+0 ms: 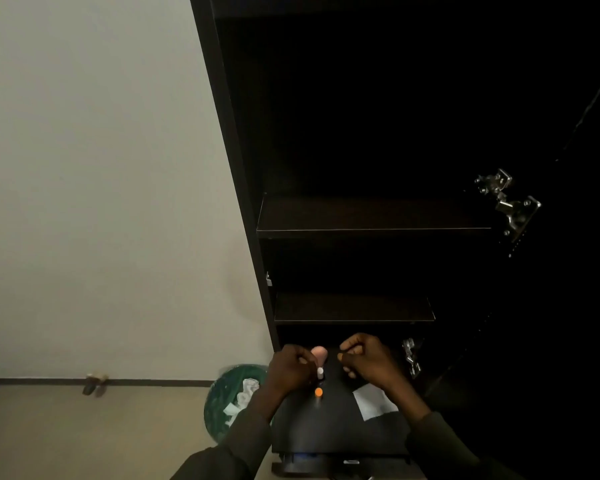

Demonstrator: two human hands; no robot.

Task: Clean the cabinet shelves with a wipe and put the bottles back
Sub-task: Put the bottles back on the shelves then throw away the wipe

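The dark cabinet stands open, with its upper shelf and lower shelf both bare. Below them, on a black surface, stand dark bottles that show mostly by their tops: a pink one, a white cap and an orange cap. My left hand has its fingers curled against the white-capped bottle. My right hand hovers just to the right with curled fingers, and I see nothing in it. A white wipe lies flat under my right wrist.
The open cabinet door hangs at the right on metal hinges. A green bin holding crumpled white wipes sits on the floor left of the black surface. A pale wall fills the left side.
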